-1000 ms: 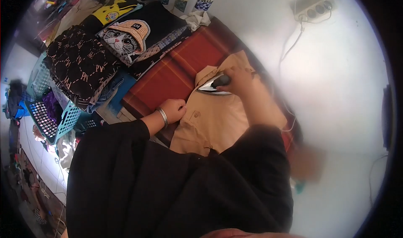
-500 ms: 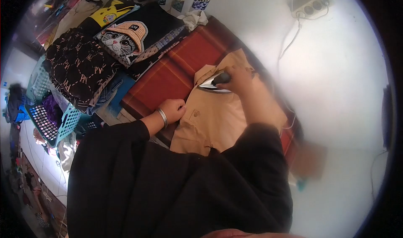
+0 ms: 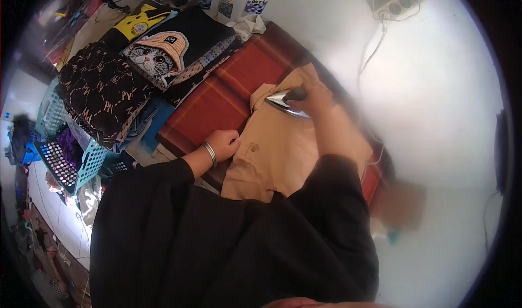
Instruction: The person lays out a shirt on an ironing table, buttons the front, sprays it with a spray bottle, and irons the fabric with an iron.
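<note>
A tan shirt (image 3: 277, 150) with a small buttoned tab lies spread over a red plaid-covered board (image 3: 209, 104). My right hand (image 3: 317, 98) is wrapped round the dark handle of a clothes iron (image 3: 283, 100). The iron's shiny soleplate rests on the upper part of the shirt, near its folded collar end, with the tip pointing left. At the shirt's left edge, my left hand (image 3: 222, 145), with silver bangles at the wrist, has its fingers closed on the fabric border. The fingertips are partly hidden.
Folded clothes, including a black one with a cat picture (image 3: 157, 58), are stacked left of the board. A teal basket (image 3: 81, 164) stands lower left. Bottles (image 3: 255, 4) line the back. A power strip (image 3: 399, 4) with a cord lies at upper right.
My right hand has slid the iron slightly to the right over the shirt, away from the collar edge. My left hand stays at the shirt's left edge.
</note>
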A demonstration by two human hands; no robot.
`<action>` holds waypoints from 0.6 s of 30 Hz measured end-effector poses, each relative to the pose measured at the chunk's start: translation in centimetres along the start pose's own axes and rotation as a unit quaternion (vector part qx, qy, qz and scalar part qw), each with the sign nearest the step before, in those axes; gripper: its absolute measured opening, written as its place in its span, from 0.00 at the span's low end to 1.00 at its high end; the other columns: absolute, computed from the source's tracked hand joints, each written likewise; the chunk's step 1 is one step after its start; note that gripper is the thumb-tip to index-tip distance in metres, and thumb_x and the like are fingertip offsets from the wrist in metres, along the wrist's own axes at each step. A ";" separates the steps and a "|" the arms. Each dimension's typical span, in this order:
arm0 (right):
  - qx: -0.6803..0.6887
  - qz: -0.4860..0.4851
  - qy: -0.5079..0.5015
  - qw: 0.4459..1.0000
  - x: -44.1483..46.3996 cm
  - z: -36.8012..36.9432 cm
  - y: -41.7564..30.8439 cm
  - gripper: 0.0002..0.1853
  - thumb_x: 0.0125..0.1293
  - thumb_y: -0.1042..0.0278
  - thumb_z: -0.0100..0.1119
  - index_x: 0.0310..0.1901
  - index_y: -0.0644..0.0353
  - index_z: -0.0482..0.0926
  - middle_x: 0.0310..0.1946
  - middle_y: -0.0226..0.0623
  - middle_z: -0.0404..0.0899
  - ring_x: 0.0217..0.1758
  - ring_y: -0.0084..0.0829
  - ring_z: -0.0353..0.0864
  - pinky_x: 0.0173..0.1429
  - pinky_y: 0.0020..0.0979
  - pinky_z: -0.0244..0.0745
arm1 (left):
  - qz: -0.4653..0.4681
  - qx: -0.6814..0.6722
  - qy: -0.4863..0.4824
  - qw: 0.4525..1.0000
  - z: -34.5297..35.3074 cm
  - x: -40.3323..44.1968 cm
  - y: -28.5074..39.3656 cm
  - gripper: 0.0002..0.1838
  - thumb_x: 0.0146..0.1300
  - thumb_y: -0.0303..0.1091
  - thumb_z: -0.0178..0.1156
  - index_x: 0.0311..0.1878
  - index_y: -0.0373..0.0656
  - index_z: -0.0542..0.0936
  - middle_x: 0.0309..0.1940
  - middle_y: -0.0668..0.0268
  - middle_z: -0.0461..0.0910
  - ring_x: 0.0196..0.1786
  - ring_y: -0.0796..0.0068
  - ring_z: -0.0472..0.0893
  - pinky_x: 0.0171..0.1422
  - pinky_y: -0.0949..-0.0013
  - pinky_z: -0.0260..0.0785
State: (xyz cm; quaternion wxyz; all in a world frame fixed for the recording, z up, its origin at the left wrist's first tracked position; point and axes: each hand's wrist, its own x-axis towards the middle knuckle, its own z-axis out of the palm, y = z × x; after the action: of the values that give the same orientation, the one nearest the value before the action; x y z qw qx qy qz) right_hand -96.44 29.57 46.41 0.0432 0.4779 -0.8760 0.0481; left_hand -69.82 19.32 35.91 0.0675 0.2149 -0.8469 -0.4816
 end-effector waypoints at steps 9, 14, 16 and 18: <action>-0.012 -0.019 0.040 0.999 0.1 0.4 0.7 0.23 0.35 0.46 0.70 0.32 0.50 0.81 0.34 0.34 0.80 0.43 0.39 0.77 0.49 0.44 0.66 | -0.001 -0.002 -0.006 1.000 -0.2 0.0 0.1 0.11 0.58 0.39 0.53 0.29 0.40 0.75 0.22 0.55 0.76 0.27 0.58 0.77 0.32 0.63 0.67; -0.016 -0.017 0.033 0.999 0.3 -0.1 1.4 0.24 0.36 0.46 0.70 0.34 0.52 0.80 0.33 0.37 0.80 0.40 0.41 0.78 0.43 0.39 0.70 | 0.014 -0.005 0.007 1.000 0.0 0.0 0.0 0.11 0.58 0.38 0.53 0.29 0.40 0.75 0.21 0.57 0.76 0.25 0.61 0.77 0.31 0.64 0.67; -0.053 0.003 0.041 0.998 -0.3 -1.7 1.1 0.25 0.36 0.46 0.70 0.35 0.53 0.80 0.33 0.39 0.80 0.40 0.41 0.79 0.41 0.38 0.71 | 0.034 -0.003 0.013 0.999 0.0 0.0 0.0 0.11 0.58 0.38 0.54 0.29 0.40 0.75 0.20 0.57 0.76 0.25 0.62 0.77 0.31 0.64 0.67; -0.018 0.082 0.019 0.996 -1.6 -3.4 0.9 0.25 0.40 0.46 0.68 0.37 0.53 0.80 0.34 0.41 0.80 0.41 0.41 0.79 0.41 0.39 0.72 | -0.027 0.000 -0.009 1.000 -0.1 0.0 0.2 0.11 0.57 0.38 0.54 0.28 0.40 0.75 0.20 0.58 0.76 0.25 0.62 0.78 0.31 0.64 0.68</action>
State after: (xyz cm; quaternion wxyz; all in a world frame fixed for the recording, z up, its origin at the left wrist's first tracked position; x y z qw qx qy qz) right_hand -96.27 31.83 49.51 0.0639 0.4030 -0.9119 0.0450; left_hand -69.87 19.27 36.10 0.0473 0.2331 -0.8414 -0.4852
